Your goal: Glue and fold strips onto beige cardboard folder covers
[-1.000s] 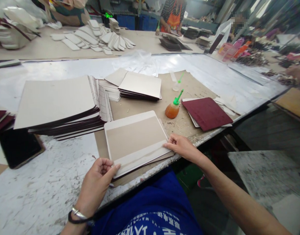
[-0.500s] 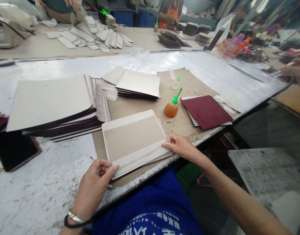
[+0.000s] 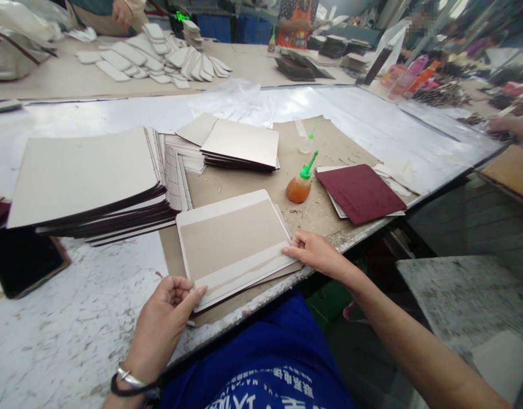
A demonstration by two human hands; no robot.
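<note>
A flat rectangular panel point(image 3: 231, 236), beige in the middle with whitish strips along its long sides, lies at the table's near edge on brown board. My left hand point(image 3: 170, 309) pinches its near left corner, thumb on top and fingers curled at the side. At the right end, my right hand point(image 3: 315, 253) grips the near right corner with thumb and bent fingers. Just beyond the panel stands a round glue bottle point(image 3: 298, 189) with orange liquid and a green nozzle. To its right rests a dark red panel point(image 3: 364, 193) on pale sheets.
Large stacks of pale dark-edged panels point(image 3: 86, 176) and a smaller stack point(image 3: 242, 142) stand left and behind. A phone point(image 3: 25, 261) lies at left. A clear bottle point(image 3: 306, 145) is farther back. White padded pieces point(image 3: 159, 57) cover the far table, where other people work.
My hands and the panel stay almost still. Across the far table, a co-worker's hands and arms have shifted; the view has tilted very slightly.
</note>
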